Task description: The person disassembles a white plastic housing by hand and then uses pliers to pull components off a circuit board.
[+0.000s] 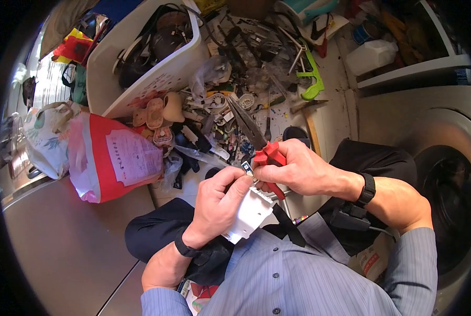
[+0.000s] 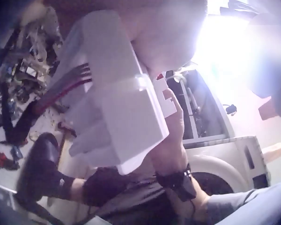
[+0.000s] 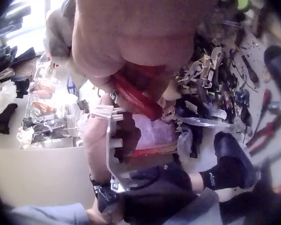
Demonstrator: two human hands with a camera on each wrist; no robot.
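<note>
White casing [image 1: 250, 215] sits in front of the shirt [image 1: 277, 266], gripped by the left hand [image 1: 214, 203]; right hand [image 1: 301, 168] grasps pliers [image 1: 247, 122], nose pointing away from the casing. Judgement: brace close to the worked edge; light, even force should avoid cracking.

We see a white basket [image 1: 127, 95] holding dark things [image 1: 168, 36], a pink and red bag [image 1: 120, 155], and a white jug [image 1: 371, 57].
</note>
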